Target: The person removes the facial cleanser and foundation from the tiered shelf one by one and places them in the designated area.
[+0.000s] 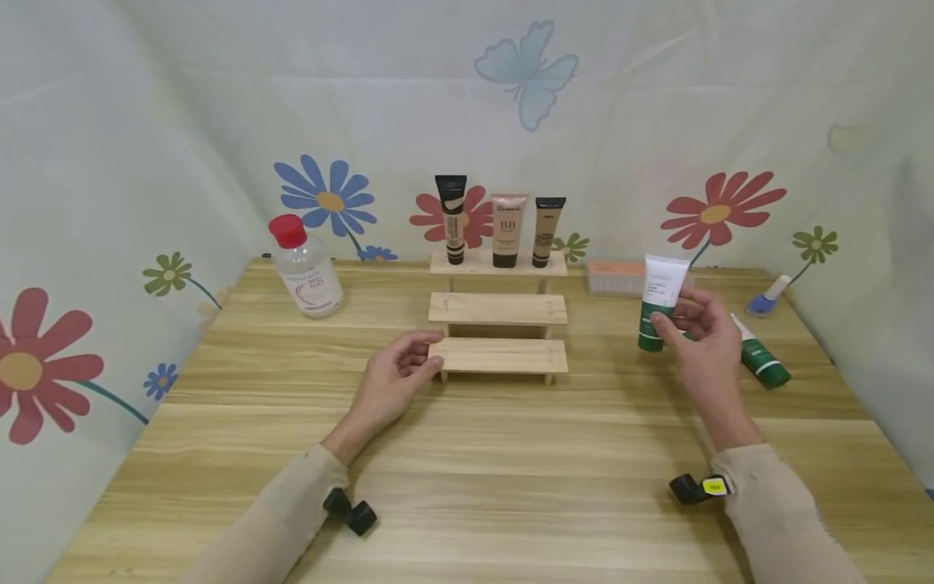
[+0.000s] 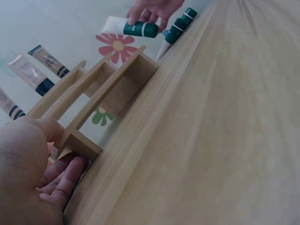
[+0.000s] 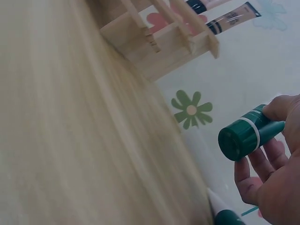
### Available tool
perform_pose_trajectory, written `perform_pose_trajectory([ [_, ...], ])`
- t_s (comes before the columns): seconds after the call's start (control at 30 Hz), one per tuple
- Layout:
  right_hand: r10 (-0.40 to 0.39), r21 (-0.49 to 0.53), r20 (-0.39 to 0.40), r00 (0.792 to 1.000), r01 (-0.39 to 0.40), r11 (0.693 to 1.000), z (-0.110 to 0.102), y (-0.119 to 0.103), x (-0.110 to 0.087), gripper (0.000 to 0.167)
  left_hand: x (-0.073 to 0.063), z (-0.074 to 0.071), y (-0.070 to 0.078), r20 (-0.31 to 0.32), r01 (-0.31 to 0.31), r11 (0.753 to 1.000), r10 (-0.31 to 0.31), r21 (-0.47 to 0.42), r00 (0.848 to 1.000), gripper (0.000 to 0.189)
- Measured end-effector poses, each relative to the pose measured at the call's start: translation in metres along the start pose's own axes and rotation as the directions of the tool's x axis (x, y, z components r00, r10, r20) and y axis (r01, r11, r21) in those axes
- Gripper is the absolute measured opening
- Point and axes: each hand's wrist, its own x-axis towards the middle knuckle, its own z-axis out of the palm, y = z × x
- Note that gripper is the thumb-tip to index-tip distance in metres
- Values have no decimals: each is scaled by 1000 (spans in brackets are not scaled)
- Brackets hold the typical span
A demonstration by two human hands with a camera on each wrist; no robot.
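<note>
Head view shows the right hand (image 1: 704,337) gripping a white-and-green tube (image 1: 662,292), its print too small to read, cap down above the table (image 1: 511,454), right of the wooden stand (image 1: 498,308). The left hand (image 1: 390,373) pinches the lowest step (image 1: 503,355). One pink tube (image 1: 507,234) reads "BB"; the bottle (image 1: 306,276), "H2O".

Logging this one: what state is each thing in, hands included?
Left hand: gripping the wooden stand at its lowest step.
Right hand: holding the raised tube.
Raised tube: capped, cap downward.
Wooden stand: standing, top step loaded.
Top-step tubes: upright, cap down.
Other green-and-white tubes: lying, capped.
Red-capped bottle: upright, closed.
Nail polish: capped.
Orange-topped box: open or closed, unclear.
</note>
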Motion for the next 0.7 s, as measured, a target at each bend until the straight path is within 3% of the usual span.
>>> perform_pose_trajectory([
  [0.43, 40, -52, 32, 999, -38, 998, 12, 21, -3, 52, 0, 0, 4, -1, -3, 1000, 3, -9, 1000, 36],
  [0.7, 20, -132, 45, 999, -14, 991, 14, 25, -6, 50, 0, 0, 1, -1, -1, 1000, 1, -7, 1000, 36],
])
